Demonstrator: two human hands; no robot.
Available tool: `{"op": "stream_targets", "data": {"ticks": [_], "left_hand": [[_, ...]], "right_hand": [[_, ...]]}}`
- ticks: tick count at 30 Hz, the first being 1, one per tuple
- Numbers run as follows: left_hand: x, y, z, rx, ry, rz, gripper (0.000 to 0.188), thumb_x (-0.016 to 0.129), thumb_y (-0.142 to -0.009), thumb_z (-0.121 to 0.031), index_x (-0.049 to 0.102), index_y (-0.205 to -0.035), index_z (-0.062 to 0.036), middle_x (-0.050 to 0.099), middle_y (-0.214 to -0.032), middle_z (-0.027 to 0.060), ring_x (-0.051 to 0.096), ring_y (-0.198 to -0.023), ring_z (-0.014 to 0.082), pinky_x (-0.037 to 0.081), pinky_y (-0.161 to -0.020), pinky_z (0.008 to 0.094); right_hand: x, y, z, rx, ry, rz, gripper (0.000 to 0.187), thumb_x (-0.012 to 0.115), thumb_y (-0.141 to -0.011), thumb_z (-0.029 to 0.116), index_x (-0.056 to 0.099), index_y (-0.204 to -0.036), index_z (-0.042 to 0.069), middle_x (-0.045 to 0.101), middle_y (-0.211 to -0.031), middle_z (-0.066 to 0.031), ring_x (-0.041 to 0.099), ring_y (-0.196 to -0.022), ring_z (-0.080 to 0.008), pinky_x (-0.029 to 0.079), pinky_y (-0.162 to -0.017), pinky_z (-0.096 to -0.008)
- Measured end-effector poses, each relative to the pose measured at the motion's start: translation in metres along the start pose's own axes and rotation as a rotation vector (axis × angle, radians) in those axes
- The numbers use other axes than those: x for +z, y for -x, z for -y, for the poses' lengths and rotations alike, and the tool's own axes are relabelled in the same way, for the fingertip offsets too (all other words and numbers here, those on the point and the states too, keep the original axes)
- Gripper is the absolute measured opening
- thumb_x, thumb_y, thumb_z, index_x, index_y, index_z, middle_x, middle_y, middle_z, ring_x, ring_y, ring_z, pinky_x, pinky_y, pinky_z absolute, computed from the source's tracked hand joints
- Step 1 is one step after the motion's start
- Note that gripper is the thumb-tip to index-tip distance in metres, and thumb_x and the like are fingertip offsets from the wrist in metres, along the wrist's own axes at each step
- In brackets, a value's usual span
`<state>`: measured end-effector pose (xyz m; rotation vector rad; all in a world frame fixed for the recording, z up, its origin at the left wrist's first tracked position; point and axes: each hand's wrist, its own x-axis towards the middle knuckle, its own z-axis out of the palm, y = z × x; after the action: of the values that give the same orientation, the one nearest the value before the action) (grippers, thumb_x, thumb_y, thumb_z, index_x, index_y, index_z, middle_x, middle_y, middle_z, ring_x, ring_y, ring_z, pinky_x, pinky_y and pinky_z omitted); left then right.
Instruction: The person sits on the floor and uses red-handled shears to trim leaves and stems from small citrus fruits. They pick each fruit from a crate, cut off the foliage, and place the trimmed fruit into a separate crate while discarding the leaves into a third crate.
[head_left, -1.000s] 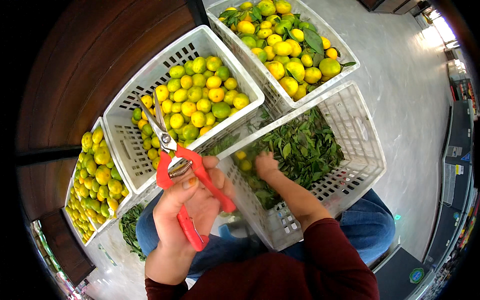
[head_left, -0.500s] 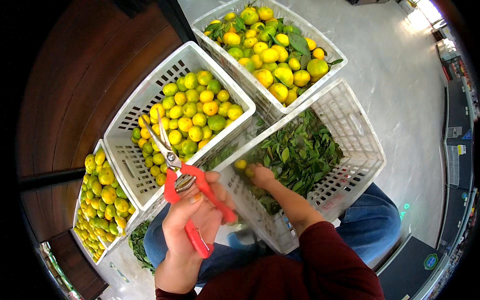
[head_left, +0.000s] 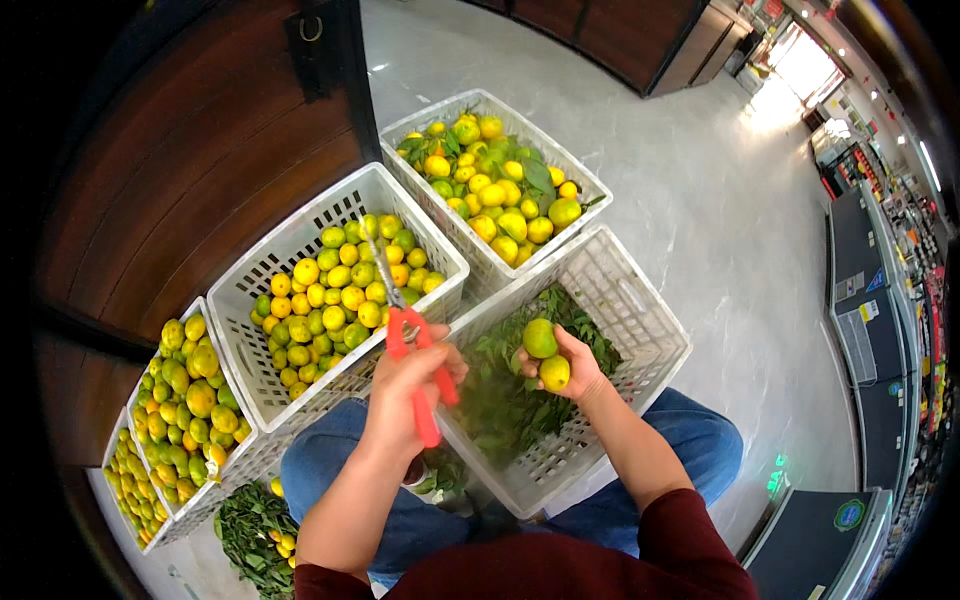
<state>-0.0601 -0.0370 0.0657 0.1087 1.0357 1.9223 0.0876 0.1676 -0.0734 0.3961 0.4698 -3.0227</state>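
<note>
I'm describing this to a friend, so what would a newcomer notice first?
Likely the red-handled shears in the left hand, near the centre. Next, two green-yellow citrus fruits in the right hand, over a crate with green leaves. Then the citrus-filled crates at left and farther back.

Could make out no legible word or number anywhere. On the dark panel (head_left: 805,545) at lower right, saw a round emblem (head_left: 849,515) in green and blue, too small to read, and on the floor (head_left: 720,250) just beside that panel, some glowing green marks (head_left: 776,474), likewise unreadable. Farther up the right side, on the dark cabinet (head_left: 853,235), noticed a blue triangular sticker (head_left: 877,280), a yellow label (head_left: 869,311) and a pale grey label (head_left: 850,287), all too small to decipher.
</note>
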Motion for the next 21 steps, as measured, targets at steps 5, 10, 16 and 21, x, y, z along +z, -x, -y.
{"op": "stream_targets", "data": {"ticks": [5,10,16,21], "left_hand": [[0.000,0.000,0.010,0.173,-0.328,-0.020,0.039,0.058,-0.073,-0.016,0.043,-0.105,0.0008,0.053,-0.080,0.0061,0.052,-0.070,0.0130,0.040,-0.058,0.0236],[0.005,0.008,0.026,0.483,-0.500,-0.013,0.038,0.058,-0.073,-0.009,0.042,-0.106,0.0007,0.050,-0.081,0.0038,0.049,-0.074,0.0106,0.042,-0.066,0.0245],[0.011,0.026,0.013,0.869,-0.661,-0.029,0.045,0.061,-0.069,-0.011,0.040,-0.107,0.0021,0.052,-0.086,0.0097,0.053,-0.077,0.0171,0.043,-0.070,0.0295],[0.010,0.017,0.011,0.759,-0.809,-0.046,0.045,0.062,-0.068,-0.017,0.042,-0.106,-0.0004,0.053,-0.087,0.0162,0.056,-0.078,0.0294,0.044,-0.068,0.0357]], "right_hand": [[0.025,0.002,-0.014,0.043,0.298,-0.513,0.044,0.045,-0.083,0.047,0.054,-0.100,0.008,0.060,-0.082,-0.0116,0.058,-0.069,-0.0236,0.045,-0.055,-0.0359],[0.035,-0.031,-0.047,-0.014,0.381,-0.624,0.034,0.043,-0.087,0.035,0.049,-0.104,0.006,0.057,-0.089,-0.0095,0.058,-0.071,-0.0186,0.048,-0.058,-0.0299],[0.155,-0.104,-0.073,-0.220,0.535,-0.192,0.033,0.047,-0.079,0.016,0.045,-0.108,0.002,0.053,-0.102,-0.0111,0.055,-0.086,-0.0220,0.048,-0.072,-0.0353],[0.124,-0.074,-0.056,-0.173,0.322,-0.209,0.038,0.049,-0.074,0.012,0.045,-0.110,0.002,0.052,-0.103,-0.0118,0.054,-0.088,-0.0236,0.048,-0.074,-0.0380]]}}
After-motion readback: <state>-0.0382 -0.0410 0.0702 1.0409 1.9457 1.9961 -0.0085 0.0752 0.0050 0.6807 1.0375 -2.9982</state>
